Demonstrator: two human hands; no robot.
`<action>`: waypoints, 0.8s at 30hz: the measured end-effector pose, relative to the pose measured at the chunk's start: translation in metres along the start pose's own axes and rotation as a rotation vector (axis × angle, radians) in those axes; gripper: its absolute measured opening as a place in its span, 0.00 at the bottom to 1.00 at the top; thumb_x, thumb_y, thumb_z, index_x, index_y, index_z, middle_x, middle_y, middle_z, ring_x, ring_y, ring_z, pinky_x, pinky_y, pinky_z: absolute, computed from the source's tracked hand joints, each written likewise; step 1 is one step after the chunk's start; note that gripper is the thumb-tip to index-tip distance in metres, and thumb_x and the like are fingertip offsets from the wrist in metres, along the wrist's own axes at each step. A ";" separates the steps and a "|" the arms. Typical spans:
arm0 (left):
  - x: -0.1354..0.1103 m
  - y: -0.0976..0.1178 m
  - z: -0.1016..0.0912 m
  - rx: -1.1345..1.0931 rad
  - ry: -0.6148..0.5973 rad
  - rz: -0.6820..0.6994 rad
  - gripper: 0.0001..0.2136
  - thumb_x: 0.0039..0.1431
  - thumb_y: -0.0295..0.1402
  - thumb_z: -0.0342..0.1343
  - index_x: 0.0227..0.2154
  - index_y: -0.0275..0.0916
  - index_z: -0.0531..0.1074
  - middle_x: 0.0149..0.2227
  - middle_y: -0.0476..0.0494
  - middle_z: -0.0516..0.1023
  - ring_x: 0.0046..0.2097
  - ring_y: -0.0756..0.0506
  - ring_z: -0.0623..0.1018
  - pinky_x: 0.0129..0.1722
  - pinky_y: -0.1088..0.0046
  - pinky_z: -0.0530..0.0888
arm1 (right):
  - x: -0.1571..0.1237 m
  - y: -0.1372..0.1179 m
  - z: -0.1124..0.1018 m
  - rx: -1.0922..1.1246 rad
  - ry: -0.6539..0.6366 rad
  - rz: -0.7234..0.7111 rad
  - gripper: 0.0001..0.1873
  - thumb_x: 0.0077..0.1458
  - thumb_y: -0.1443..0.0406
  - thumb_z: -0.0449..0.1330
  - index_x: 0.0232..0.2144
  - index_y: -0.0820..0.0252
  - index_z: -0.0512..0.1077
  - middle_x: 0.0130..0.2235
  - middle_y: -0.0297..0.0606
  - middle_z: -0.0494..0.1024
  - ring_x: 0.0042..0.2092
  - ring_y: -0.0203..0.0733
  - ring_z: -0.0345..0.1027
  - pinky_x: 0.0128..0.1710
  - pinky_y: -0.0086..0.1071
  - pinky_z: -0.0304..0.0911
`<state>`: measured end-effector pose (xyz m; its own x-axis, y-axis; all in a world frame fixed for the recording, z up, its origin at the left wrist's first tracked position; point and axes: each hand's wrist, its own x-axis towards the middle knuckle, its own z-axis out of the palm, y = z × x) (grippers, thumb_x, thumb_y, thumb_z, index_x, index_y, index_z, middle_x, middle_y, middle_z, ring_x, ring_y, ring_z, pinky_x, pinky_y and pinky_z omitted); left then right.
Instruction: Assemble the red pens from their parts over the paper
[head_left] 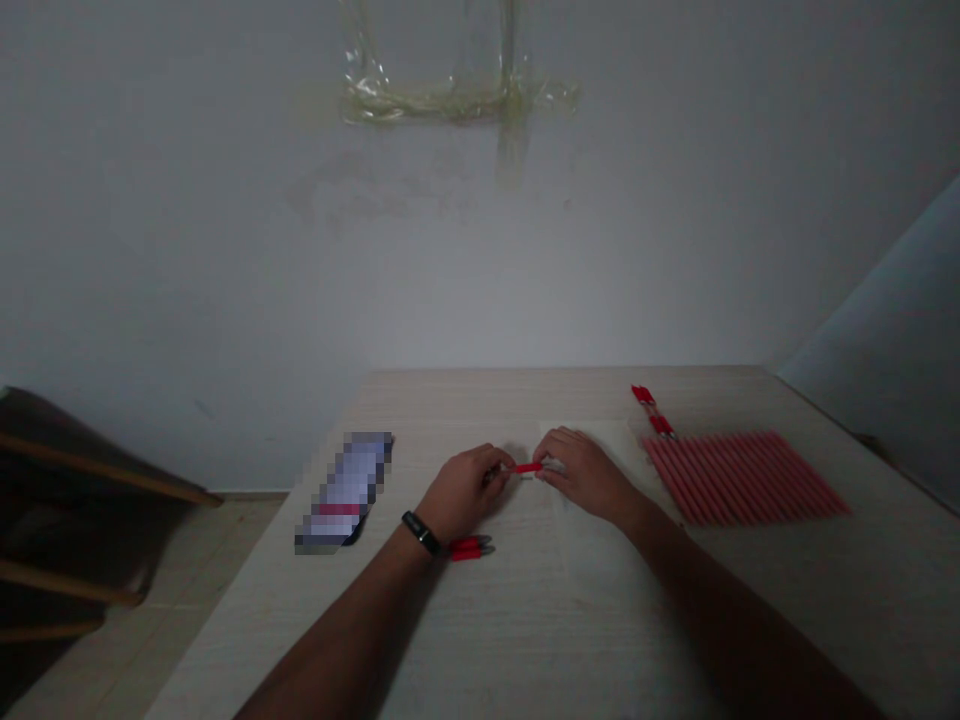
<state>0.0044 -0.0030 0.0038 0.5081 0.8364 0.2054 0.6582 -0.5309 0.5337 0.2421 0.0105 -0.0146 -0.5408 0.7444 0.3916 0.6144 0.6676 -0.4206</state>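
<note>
A short red pen (pixel 527 467) lies level between my two hands just above the table. My left hand (pixel 466 487), with a black band on its wrist, pinches the pen's left end. Closed on its right end are the fingertips of my right hand (pixel 583 472). A small thin grey piece (pixel 526 478) shows just below the pen; what it is I cannot make out. Beside my left wrist lie a few red pens (pixel 469 548) with grey tips, partly covered by the wrist.
Many slim red sticks (pixel 742 478) lie side by side at the right. Behind them are small red-and-clear pieces (pixel 654 412). A phone (pixel 349 490), blurred out, rests at the left. A pale sheet (pixel 600 545) lies under my right forearm. The table (pixel 450 400) meets the wall.
</note>
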 end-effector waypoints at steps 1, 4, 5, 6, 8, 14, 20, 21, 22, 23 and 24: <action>0.000 0.000 0.000 0.002 0.002 -0.007 0.09 0.66 0.30 0.51 0.43 0.40 0.76 0.41 0.44 0.79 0.39 0.46 0.76 0.37 0.73 0.69 | 0.000 -0.001 -0.001 0.004 0.006 0.004 0.04 0.61 0.65 0.64 0.38 0.57 0.72 0.40 0.38 0.76 0.45 0.44 0.68 0.47 0.38 0.62; -0.001 -0.001 0.000 0.013 0.018 -0.024 0.09 0.66 0.30 0.51 0.42 0.40 0.76 0.41 0.44 0.80 0.39 0.46 0.76 0.37 0.72 0.69 | -0.001 -0.001 -0.002 0.006 0.002 -0.003 0.06 0.62 0.63 0.63 0.42 0.57 0.73 0.42 0.39 0.77 0.47 0.45 0.69 0.49 0.39 0.61; -0.001 -0.001 0.000 0.015 0.020 -0.025 0.09 0.66 0.30 0.51 0.42 0.41 0.76 0.41 0.44 0.80 0.39 0.46 0.76 0.38 0.72 0.69 | -0.001 0.000 -0.002 0.001 -0.009 -0.009 0.05 0.64 0.63 0.62 0.41 0.57 0.73 0.42 0.38 0.77 0.47 0.44 0.69 0.50 0.40 0.61; -0.001 -0.001 0.000 0.017 0.021 -0.025 0.09 0.66 0.30 0.51 0.42 0.41 0.76 0.42 0.44 0.80 0.40 0.46 0.76 0.38 0.72 0.69 | -0.001 0.000 -0.002 -0.009 -0.020 -0.016 0.04 0.65 0.63 0.61 0.40 0.57 0.74 0.41 0.38 0.77 0.46 0.44 0.69 0.50 0.40 0.61; -0.001 0.000 -0.001 0.025 0.019 -0.032 0.09 0.66 0.32 0.51 0.42 0.41 0.76 0.42 0.44 0.80 0.39 0.46 0.76 0.38 0.72 0.69 | -0.001 0.002 -0.002 -0.024 -0.034 -0.023 0.05 0.66 0.64 0.59 0.37 0.57 0.74 0.39 0.37 0.77 0.45 0.44 0.69 0.49 0.39 0.61; -0.002 0.000 -0.003 0.070 0.041 -0.065 0.10 0.67 0.37 0.51 0.41 0.42 0.77 0.39 0.44 0.79 0.38 0.46 0.76 0.36 0.72 0.67 | -0.001 0.004 -0.003 -0.022 0.012 0.010 0.04 0.59 0.68 0.65 0.37 0.57 0.72 0.38 0.36 0.76 0.44 0.43 0.68 0.46 0.38 0.60; -0.002 -0.001 -0.003 0.064 0.044 -0.059 0.08 0.66 0.34 0.51 0.37 0.41 0.76 0.36 0.45 0.79 0.35 0.47 0.75 0.35 0.73 0.66 | -0.001 0.000 -0.005 0.003 0.049 0.011 0.07 0.56 0.72 0.65 0.36 0.58 0.71 0.38 0.36 0.75 0.42 0.43 0.67 0.44 0.36 0.61; -0.001 0.000 -0.003 0.058 0.038 -0.053 0.08 0.65 0.33 0.51 0.37 0.41 0.76 0.36 0.45 0.78 0.35 0.47 0.75 0.35 0.73 0.66 | 0.000 -0.001 -0.005 0.014 0.050 0.004 0.07 0.56 0.72 0.64 0.35 0.58 0.70 0.37 0.36 0.75 0.42 0.43 0.67 0.44 0.36 0.61; -0.001 0.000 -0.003 0.050 0.028 -0.047 0.08 0.64 0.32 0.51 0.36 0.41 0.75 0.36 0.45 0.78 0.35 0.47 0.75 0.35 0.73 0.66 | 0.000 -0.002 -0.004 0.025 0.050 -0.002 0.07 0.56 0.72 0.64 0.35 0.58 0.70 0.37 0.36 0.74 0.42 0.43 0.67 0.44 0.36 0.61; -0.001 0.000 -0.002 0.043 0.016 -0.041 0.07 0.64 0.31 0.51 0.36 0.40 0.75 0.36 0.45 0.78 0.35 0.47 0.74 0.35 0.73 0.66 | 0.000 -0.003 -0.004 0.035 0.051 -0.007 0.07 0.57 0.73 0.63 0.35 0.57 0.70 0.37 0.36 0.74 0.42 0.43 0.67 0.44 0.36 0.61; -0.001 0.000 -0.002 0.036 0.006 -0.036 0.07 0.63 0.30 0.51 0.36 0.40 0.75 0.36 0.46 0.78 0.35 0.47 0.74 0.34 0.73 0.66 | 0.000 -0.004 -0.004 0.043 0.048 -0.011 0.08 0.57 0.73 0.63 0.35 0.57 0.70 0.37 0.35 0.74 0.42 0.42 0.67 0.45 0.36 0.61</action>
<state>0.0027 -0.0039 0.0056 0.4809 0.8556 0.1916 0.6954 -0.5053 0.5110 0.2413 0.0076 -0.0097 -0.5185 0.7362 0.4349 0.5826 0.6765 -0.4505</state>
